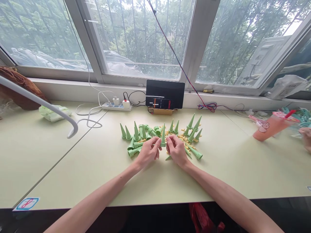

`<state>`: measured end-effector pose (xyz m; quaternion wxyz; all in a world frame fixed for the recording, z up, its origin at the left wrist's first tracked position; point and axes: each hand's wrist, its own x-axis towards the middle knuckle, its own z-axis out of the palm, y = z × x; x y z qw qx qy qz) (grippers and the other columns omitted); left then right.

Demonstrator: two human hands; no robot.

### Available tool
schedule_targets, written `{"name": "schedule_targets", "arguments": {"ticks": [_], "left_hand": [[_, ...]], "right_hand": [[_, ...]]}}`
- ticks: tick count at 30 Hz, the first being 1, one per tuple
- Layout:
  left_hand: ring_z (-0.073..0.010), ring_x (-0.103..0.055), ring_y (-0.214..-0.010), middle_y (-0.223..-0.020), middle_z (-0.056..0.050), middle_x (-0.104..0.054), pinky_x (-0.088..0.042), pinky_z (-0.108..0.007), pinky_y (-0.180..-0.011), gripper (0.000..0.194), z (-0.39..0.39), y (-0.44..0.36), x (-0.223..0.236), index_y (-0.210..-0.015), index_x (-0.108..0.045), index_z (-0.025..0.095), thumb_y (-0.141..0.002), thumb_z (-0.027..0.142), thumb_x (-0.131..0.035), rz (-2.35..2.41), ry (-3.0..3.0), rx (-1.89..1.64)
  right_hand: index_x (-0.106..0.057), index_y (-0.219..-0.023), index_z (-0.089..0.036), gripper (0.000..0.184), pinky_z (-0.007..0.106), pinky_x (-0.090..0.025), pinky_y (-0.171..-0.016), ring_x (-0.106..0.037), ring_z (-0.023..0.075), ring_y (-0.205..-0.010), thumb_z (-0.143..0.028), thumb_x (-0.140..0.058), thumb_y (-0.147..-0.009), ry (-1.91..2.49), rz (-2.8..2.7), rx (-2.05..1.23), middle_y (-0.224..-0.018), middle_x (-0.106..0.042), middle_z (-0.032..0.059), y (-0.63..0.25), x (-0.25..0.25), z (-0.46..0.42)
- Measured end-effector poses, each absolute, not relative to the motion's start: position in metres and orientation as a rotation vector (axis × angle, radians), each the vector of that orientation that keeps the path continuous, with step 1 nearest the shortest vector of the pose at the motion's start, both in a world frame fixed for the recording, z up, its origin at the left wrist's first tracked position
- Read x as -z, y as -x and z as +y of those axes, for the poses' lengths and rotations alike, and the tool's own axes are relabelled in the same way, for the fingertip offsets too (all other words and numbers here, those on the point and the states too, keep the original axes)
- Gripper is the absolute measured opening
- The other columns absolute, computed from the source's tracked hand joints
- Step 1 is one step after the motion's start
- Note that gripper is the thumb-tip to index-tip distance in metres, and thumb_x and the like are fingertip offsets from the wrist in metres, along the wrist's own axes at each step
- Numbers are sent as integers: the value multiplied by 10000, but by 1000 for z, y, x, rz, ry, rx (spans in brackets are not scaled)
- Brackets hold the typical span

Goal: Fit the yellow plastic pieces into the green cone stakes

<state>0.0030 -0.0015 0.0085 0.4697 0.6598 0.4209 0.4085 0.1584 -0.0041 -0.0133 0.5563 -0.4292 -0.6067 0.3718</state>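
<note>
My left hand pinches the base of a green plastic watering spike, which stands point up between my hands. My right hand is closed just right of that spike, thumb and fingertips together. Whatever those fingertips hold, if anything, is too small to make out. On the left lies a heap of green spikes, some upright and some on their sides. Several upright spikes stand to the right, with small yellow plastic pieces scattered around them. One spike lies on its side beyond my right hand.
A tablet leans at the back with a phone before it. A power strip with cables lies left of it. An orange drink cup stands tilted in view at right, near another person's hand. A white curved stand crosses the left.
</note>
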Motion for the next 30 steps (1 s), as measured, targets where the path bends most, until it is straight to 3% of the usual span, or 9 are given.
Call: {"name": "schedule_targets", "arguments": {"ticks": [11,14,19,27,30], "left_hand": [[-107,-557,-438,-642,10,-624,-472,-227,-472,386,-2,-1,-5,-838,-551,189,-957,539,-440,1078,-1788,-979],[-116,-578,-444,-677,2,-639,-446,-223,-443,369,-4,-1,-8,-855,-544,191,-953,533,-447,1089,-1817,-958],[-116,-530,-402,-564,37,-568,-413,-228,-458,322,-6,-1,-10,-830,-503,195,-923,503,-516,1143,-1883,-949],[-78,-425,-445,-715,15,-565,-331,-223,-460,250,-6,-4,-11,-909,-544,183,-899,433,-543,1215,-1930,-1081],[-74,-415,-435,-719,23,-553,-324,-223,-460,238,-5,-3,-9,-958,-549,185,-889,412,-553,1255,-1925,-1093]], "right_hand": [[-525,-829,-203,276,239,-395,-474,-464,114,-496,-437,-485,-968,1023,-1484,-847,-581,-493,-45,-159,13,-5],[-524,-823,-203,283,240,-388,-470,-459,114,-492,-443,-484,-968,1028,-1491,-847,-578,-485,-47,-160,12,-6],[-527,-793,-201,311,241,-367,-454,-435,112,-482,-457,-490,-964,1028,-1504,-843,-559,-461,-51,-160,12,-6],[-502,-658,-198,411,244,-325,-450,-391,103,-469,-470,-483,-966,1075,-1549,-667,-521,-429,-42,-162,12,-3],[-530,-719,-201,367,242,-320,-447,-383,107,-470,-462,-477,-971,1112,-1488,-610,-527,-423,-47,-167,10,0]]}}
